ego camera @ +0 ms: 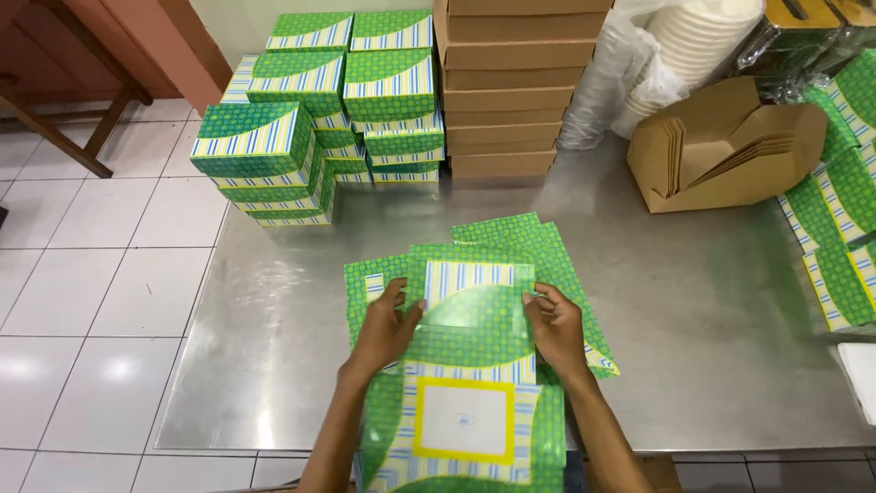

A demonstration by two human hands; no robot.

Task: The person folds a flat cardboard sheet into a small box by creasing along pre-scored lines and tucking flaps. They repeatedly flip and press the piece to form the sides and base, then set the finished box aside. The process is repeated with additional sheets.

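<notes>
A flat green patterned box blank (470, 365) with blue and yellow stripes and a yellow-framed white panel lies in front of me on the steel table (684, 301). My left hand (383, 324) grips its left side flap. At the opposite edge my right hand (555, 324) grips the right side flap. The far end of the blank is partly folded up between my hands. Under it lies a loose pile of more flat green blanks (538, 242).
Stacks of folded green boxes (319, 110) stand at the table's back left, beside a stack of brown cardboard boxes (502, 91). A brown paper box holding flat sheets (721, 146), bagged white bowls (693, 36) and more flat green blanks (839, 228) sit at the right. White tiled floor lies to the left.
</notes>
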